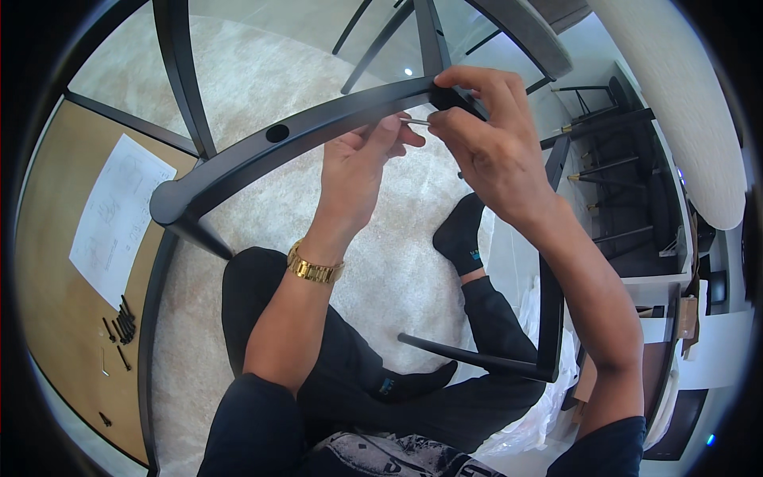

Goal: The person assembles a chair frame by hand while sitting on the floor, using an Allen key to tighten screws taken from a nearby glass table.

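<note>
A thin silver metal rod (pixel 415 122) spans the gap between my hands, just under the curved rail of a black furniture frame (pixel 334 111). My left hand (pixel 354 171) pinches its left end between thumb and fingers, below the rail. At the other end, the thumb and a bent finger of my right hand (pixel 497 147) close on the rod, while another fingertip rests on top of the rail near a joint. Fingers cover both ends, so the rod's full shape is hidden. A dark oval hole (pixel 277 133) shows in the rail's upper face.
On the left, a brown tabletop (pixel 48 238) carries a printed sheet (pixel 119 219), several black bolts (pixel 125 320) and a small L-shaped hex key (pixel 103 362). The frame's lower leg (pixel 469 355) crosses over my legs. Clear plastic wrap (pixel 532 413) lies at the right.
</note>
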A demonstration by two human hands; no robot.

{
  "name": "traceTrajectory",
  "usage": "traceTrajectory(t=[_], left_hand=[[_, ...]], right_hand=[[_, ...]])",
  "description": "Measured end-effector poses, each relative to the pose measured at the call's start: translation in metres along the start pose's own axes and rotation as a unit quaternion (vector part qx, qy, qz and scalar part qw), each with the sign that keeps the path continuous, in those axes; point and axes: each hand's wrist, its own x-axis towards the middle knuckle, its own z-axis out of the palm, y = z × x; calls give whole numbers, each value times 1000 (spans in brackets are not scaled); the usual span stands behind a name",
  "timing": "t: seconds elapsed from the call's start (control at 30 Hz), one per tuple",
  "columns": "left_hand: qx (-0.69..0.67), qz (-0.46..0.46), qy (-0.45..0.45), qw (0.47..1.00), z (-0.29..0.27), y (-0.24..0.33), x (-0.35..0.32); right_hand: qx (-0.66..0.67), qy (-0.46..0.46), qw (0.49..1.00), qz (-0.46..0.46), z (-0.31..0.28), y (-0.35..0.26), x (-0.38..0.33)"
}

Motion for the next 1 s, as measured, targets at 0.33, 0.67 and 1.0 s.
traceTrajectory(t=[0.33,0.67,1.0], left_hand=[[-380,-154,-112,905,-30,-7,-5],[-485,-324,-95,806,59,-42,-53],[-120,-127,-72,982,51,5,-26]], right_hand=[[167,-52,949,262,-32,-46,-4],[103,-107,973,176,-42,-37,-39],[-54,-304,945,105,-90,-20,14]])
